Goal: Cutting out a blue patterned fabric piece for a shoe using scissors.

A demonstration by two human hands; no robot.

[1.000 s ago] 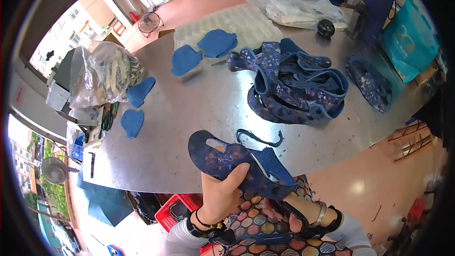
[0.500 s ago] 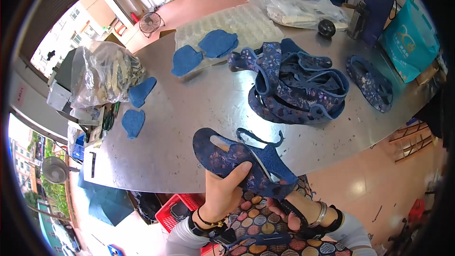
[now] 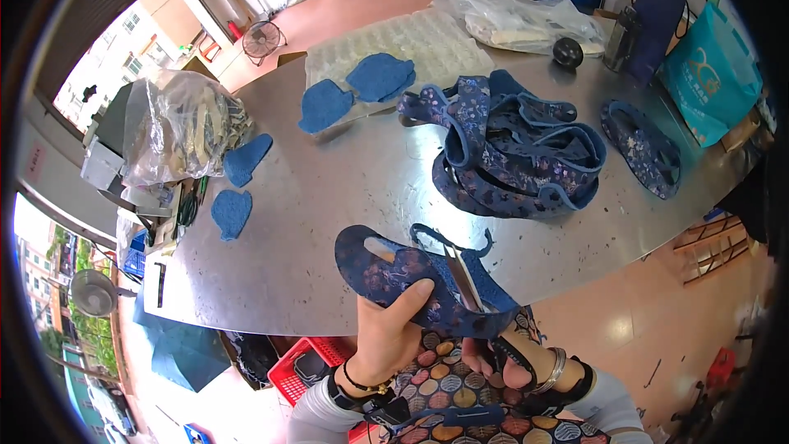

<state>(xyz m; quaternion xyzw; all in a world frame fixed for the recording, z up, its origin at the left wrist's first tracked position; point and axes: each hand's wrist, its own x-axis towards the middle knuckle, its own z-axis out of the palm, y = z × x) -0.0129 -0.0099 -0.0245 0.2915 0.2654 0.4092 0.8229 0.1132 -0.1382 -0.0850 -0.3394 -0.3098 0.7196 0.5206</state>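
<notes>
My left hand [image 3: 393, 330] is closed on a dark blue floral fabric slipper piece [image 3: 394, 275], its thumb pressed along the upper side. A light blue lining shows inside the piece, and a narrow trimmed strap [image 3: 450, 240] curls off its far side. My right hand [image 3: 501, 368] is closed around the black handles of a pair of scissors. The metal scissor blades [image 3: 462, 277] stick up through the piece's opening, against the blue lining; part of the scissors is hidden behind the fabric. The piece is held tilted, just over the table's near edge.
A pile of floral slipper pieces [image 3: 526, 156] lies on the metal table [image 3: 329, 205]. Another floral piece [image 3: 643, 148] lies at right. Blue fabric cutouts [image 3: 380, 76] rest at the back and left, beside a plastic bag of scraps [image 3: 177, 127]. A red basket [image 3: 297, 378] sits below the edge.
The scissor blades have risen and now stand out clearly above the fabric, and my right hand has turned slightly. My left hand keeps nearly the same hold and place.
</notes>
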